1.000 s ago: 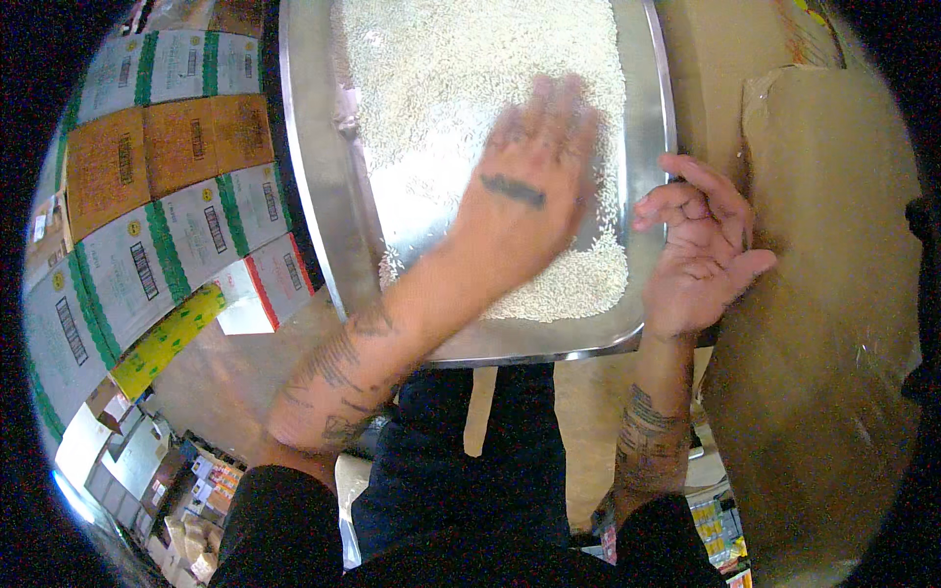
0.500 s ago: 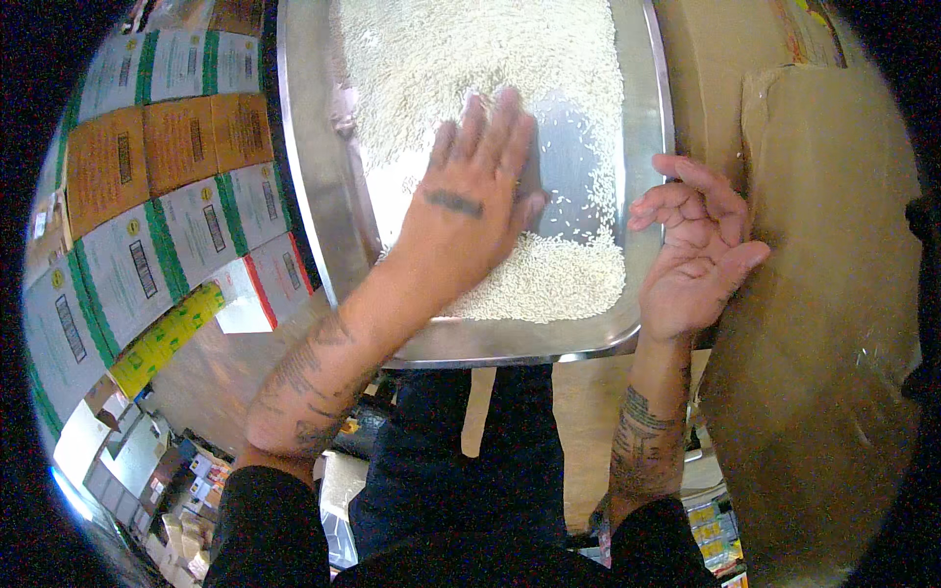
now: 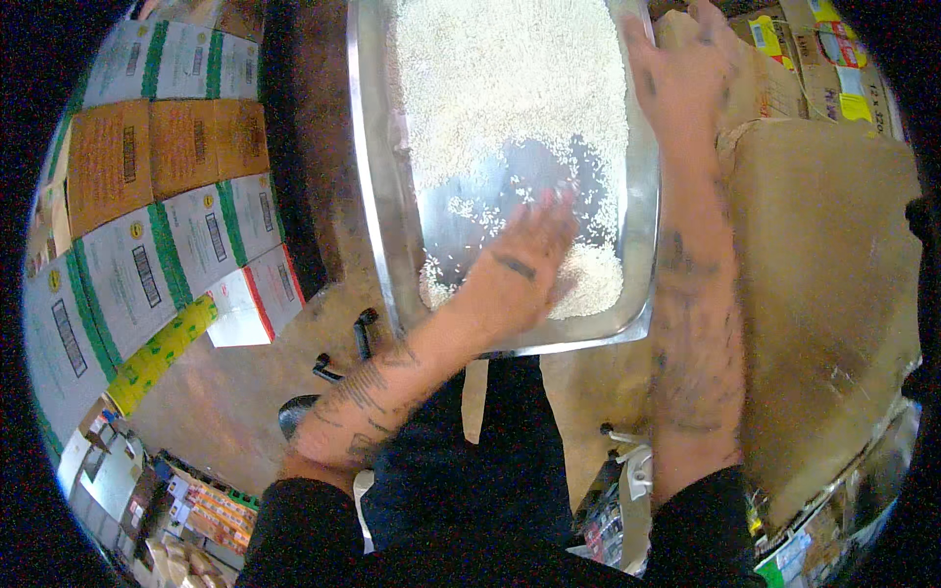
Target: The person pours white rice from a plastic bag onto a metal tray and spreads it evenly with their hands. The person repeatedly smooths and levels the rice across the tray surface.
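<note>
White rice (image 3: 510, 88) lies in a shallow rectangular metal tray (image 3: 380, 211). A thick layer covers the far part, with a smaller heap near the front right corner. Between them, bare tray bottom shows with scattered grains. My left hand (image 3: 529, 255) is over this near part, palm down. Its fingers are stretched out and slightly blurred; nothing shows in its grasp. My right hand (image 3: 686, 78) is at the far right side of the tray, fingers spread, thumb beside the rim. Whether the thumb touches the metal I cannot tell.
Stacked white-and-green cartons (image 3: 127, 265) and brown cartons (image 3: 181, 152) stand at the left. A large brown cardboard box (image 3: 833, 294) flanks the tray on the right, with more printed boxes (image 3: 784, 59) behind it. Black chair-like legs (image 3: 363, 333) show on the floor below.
My left hand has moved nearer and right, exposing more tray bottom across the left. My right hand has reached far forward along the right rim. The tray appears shifted right in view.
</note>
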